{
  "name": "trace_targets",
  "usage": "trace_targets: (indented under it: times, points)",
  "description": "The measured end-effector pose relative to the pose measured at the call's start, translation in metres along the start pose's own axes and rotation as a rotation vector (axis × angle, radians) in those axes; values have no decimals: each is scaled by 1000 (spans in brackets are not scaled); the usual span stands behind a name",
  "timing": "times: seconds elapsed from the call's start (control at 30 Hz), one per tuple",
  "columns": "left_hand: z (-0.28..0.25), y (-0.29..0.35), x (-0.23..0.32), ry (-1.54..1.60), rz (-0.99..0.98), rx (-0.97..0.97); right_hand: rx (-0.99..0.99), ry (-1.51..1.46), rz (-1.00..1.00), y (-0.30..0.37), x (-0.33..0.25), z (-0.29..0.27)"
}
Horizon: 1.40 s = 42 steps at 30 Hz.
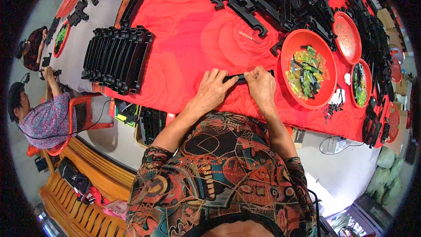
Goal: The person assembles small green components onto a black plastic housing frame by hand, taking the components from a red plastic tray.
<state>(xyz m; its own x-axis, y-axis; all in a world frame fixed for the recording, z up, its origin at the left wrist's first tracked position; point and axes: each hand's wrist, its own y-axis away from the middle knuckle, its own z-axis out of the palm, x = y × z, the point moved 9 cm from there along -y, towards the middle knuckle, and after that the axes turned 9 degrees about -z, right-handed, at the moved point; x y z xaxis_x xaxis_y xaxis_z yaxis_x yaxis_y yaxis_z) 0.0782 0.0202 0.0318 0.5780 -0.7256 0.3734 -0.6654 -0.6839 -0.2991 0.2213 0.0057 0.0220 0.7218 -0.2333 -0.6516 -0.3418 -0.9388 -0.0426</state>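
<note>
A long black plastic part (240, 79) lies crosswise in front of me, low over the red cloth. My left hand (213, 89) is closed around its left end, with the thumb along its near side. My right hand (262, 87) pinches it farther right, fingers bent down onto it; whether a small piece sits under those fingertips is hidden. Just right of that hand stands a red bowl (287, 88) of small yellow, green and black pieces (307, 70). A neat row of similar black parts (117, 59) stands on the left.
A large heap of loose black parts (285, 2) covers the far right. Two smaller red dishes (347, 37) (362, 101) sit beyond the bowl. At left, a person (41, 109) sits on a red chair (83, 101), near a wooden bench (87, 202).
</note>
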Motion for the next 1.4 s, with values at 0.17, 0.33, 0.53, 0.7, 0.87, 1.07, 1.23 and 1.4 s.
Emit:
trace_targets:
  times: [0.17,0.33,0.53,0.7,0.87,1.07,1.23,1.4]
  points:
    - [3,-4,3,2,1,-44,40,-50,-2,2,6,-4]
    - [5,-4,3,24,23,-56,78,-115,30,5,11,-3]
    - [8,-8,1,62,1,-103,33,-170,45,2,15,-1]
    - [10,-11,0,86,-28,-121,13,-178,26,3,12,-2]
    - [13,-13,3,73,-30,-140,17,21,31,1,9,-3]
    - [12,-14,6,36,-18,-166,-21,75,79,0,11,1]
    - [12,-10,7,1,36,-98,-56,112,119,-1,10,-1]
    - [17,-12,10,-52,49,-67,-57,137,76,-3,7,-4]
